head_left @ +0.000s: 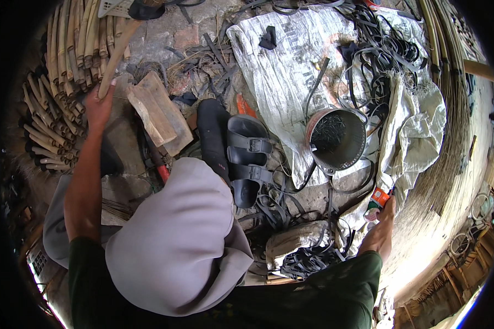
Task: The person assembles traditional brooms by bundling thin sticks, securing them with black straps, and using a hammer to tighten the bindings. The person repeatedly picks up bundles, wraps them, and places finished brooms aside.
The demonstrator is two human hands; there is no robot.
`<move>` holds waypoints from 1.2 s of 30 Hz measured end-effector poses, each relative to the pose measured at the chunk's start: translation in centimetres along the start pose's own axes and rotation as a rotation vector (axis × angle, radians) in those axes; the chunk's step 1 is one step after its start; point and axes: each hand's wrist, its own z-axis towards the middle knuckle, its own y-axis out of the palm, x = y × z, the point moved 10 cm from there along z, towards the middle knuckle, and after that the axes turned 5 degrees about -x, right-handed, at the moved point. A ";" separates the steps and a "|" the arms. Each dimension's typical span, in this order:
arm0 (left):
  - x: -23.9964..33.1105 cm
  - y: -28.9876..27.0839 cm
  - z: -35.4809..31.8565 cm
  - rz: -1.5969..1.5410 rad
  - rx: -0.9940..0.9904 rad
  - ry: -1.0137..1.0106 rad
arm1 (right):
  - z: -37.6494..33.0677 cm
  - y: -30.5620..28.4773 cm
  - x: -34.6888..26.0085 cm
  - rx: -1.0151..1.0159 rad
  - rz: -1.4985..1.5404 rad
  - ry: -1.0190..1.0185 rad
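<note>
At the left, my left hand [100, 104] is closed around the lower end of a wooden handle [118, 57], which slants up to a dark head [146, 9] at the top edge. The tool's exact kind is unclear. Out to the right, my right hand [382, 222] is closed on a small orange-and-green packet [377, 200], partly hidden by the fingers. A wooden block [159, 112] lies on the floor near my left hand. Between my hands are my grey-clothed knee [173, 219], a black-socked foot [212, 131] and a black two-strap sandal [249, 159].
Bundled bamboo handles [85, 38] stand at the left; long thin bristles [433, 164] line the right. A bucket [362, 140] of small dark nail-like pieces stands on a white woven sack [274, 71]. Black strips [387, 46] lie tangled. A red-handled tool [163, 173] is beside my knee.
</note>
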 end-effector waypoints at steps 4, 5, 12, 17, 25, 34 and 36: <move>-1.6 0.5 0.0 0.041 -0.084 -0.124 | -0.2 0.7 -0.3 0.027 -0.146 0.035; -1.2 0.3 -0.1 0.052 -0.075 -0.092 | -0.4 1.0 -0.5 0.024 -0.173 0.041; 1.5 -0.4 -0.9 0.020 -0.041 0.038 | -1.5 2.9 -0.7 -0.001 -0.316 0.085; 0.7 0.3 -1.2 0.080 -0.134 -0.030 | -2.6 3.8 -1.8 0.009 -0.469 0.137; 1.5 0.9 -4.6 0.029 -0.131 0.059 | -5.7 5.0 -0.5 0.047 -0.381 0.096; -2.3 3.3 -9.8 0.106 -0.255 0.016 | -19.2 -8.2 -9.3 1.049 -0.482 -0.459; -3.1 4.2 -11.2 0.063 -0.287 0.025 | -26.1 -4.9 -10.1 1.149 -0.500 -0.697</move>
